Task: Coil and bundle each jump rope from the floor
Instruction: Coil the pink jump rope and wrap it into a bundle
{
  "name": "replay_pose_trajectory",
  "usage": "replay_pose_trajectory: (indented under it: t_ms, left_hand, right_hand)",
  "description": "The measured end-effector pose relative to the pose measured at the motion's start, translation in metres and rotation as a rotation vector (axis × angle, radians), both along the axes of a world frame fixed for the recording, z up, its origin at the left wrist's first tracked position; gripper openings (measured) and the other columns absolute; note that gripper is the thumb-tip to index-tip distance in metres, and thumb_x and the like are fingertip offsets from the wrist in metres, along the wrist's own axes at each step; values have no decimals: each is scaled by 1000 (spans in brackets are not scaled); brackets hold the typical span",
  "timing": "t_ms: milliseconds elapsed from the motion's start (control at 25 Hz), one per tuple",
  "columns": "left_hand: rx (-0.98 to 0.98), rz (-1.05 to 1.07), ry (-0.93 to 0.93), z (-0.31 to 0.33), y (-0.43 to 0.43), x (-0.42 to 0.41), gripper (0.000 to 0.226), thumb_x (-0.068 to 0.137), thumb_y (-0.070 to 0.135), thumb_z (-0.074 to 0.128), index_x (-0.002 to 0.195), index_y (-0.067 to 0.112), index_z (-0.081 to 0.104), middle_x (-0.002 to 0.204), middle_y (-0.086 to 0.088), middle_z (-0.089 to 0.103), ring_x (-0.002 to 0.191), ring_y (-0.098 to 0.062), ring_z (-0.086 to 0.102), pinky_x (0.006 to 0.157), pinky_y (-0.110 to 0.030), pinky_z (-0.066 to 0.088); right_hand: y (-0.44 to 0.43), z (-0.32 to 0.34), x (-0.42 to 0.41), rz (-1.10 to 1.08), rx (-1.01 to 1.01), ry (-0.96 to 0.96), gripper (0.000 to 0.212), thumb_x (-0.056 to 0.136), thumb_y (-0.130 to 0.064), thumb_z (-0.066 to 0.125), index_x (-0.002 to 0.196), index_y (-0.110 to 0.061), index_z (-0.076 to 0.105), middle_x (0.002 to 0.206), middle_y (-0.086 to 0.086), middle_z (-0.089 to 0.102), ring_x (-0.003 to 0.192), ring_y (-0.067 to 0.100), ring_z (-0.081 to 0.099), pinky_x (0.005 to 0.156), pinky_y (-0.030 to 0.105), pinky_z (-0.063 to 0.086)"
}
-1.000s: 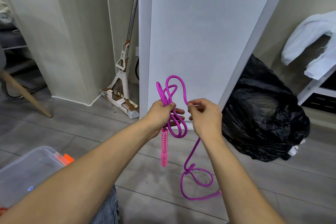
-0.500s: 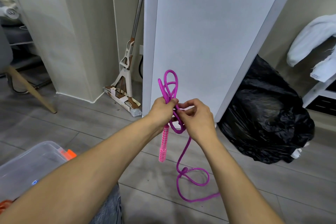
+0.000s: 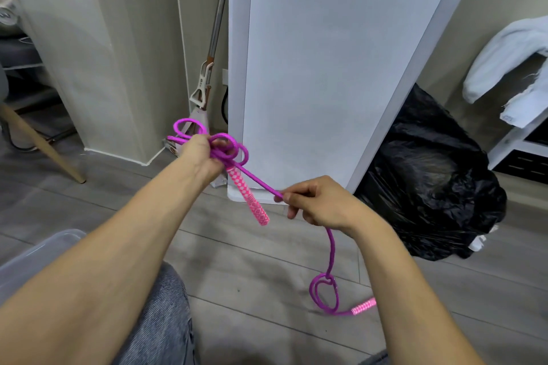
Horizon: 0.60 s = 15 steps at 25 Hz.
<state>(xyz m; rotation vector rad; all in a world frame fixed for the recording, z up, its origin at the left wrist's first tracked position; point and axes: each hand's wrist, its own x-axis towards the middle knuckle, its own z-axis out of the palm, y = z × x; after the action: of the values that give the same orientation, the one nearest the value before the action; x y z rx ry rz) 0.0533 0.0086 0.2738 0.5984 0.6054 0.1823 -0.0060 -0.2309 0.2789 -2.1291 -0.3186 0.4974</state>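
Observation:
My left hand point(image 3: 203, 157) grips a bunch of loops of a magenta jump rope point(image 3: 258, 181), with loops sticking out on both sides of the fist. One pink patterned handle point(image 3: 248, 196) hangs slanted below that hand. My right hand point(image 3: 318, 201) pinches the rope's free strand, pulled taut down and to the right from the bundle. From the right hand the rope drops to the floor, forms a small loop point(image 3: 323, 292) and ends in the second pink handle point(image 3: 364, 306) lying on the floor.
A tall white glossy appliance point(image 3: 326, 68) stands straight ahead. A mop point(image 3: 204, 89) leans left of it, and a full black rubbish bag point(image 3: 433, 181) sits on its right. A clear plastic bin point(image 3: 38, 252) is at the lower left. A chair leg point(image 3: 38, 139) slants at the far left.
My right hand has pulled away from the left, down and to the right, drawing a strand taut. The coil in my left hand has tipped sideways. More rope has lifted off the floor.

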Motion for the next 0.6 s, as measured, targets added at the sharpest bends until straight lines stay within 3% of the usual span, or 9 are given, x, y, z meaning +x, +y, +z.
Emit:
replay_pose_trajectory:
  t_ms: [80, 200, 320, 400, 480, 600]
  left_hand:
    - [178, 45, 52, -7, 7, 4, 14, 101, 3, 37, 97, 10, 48, 36, 3, 39, 25, -8, 37, 34, -15, 38]
    - [536, -107, -2, -16, -2, 4, 13, 103, 8, 44, 92, 10, 51, 59, 0, 44, 30, -6, 40, 35, -17, 39]
    - [783, -348, -122, -12, -22, -5, 11, 105, 14, 45, 102, 8, 53, 74, -5, 59, 41, -9, 53, 40, -21, 45]
    - [831, -538, -199, -8, -36, -16, 16, 105, 16, 44, 117, 6, 51, 86, -8, 72, 66, -19, 68, 58, -31, 55]
    - [878, -699, -266, -6, -50, -26, 13, 105, 15, 45, 114, 9, 52, 96, -12, 76, 84, -28, 73, 72, -40, 59]
    - [954, -835, -328, -4, -71, -41, 11, 104, 13, 47, 110, 7, 54, 101, -16, 73, 91, -31, 74, 81, -45, 61]
  right_hand:
    - [-16, 7, 1, -5, -118, -23, 20, 98, -21, 61, 94, -15, 79, 68, -2, 67, 48, 7, 44, 49, 15, 36]
    - [-29, 13, 4, -209, -194, -239, 21, 99, -25, 59, 91, -20, 77, 70, -6, 66, 57, 0, 56, 52, 13, 38]
    - [-27, 12, 7, -328, -108, -335, 20, 98, -31, 59, 88, -26, 75, 74, -3, 67, 71, 13, 62, 55, 20, 43]
    - [-19, 8, 6, -293, -117, -350, 19, 98, -32, 60, 87, -26, 75, 75, -1, 69, 75, 17, 65, 61, 24, 47]
    - [-11, 5, 5, -263, -133, -377, 18, 97, -32, 61, 89, -25, 76, 73, -2, 69, 74, 17, 64, 62, 25, 46]
    - [-1, 0, 6, -257, -154, -429, 19, 98, -33, 60, 93, -22, 75, 74, -5, 67, 74, 16, 63, 62, 27, 46]
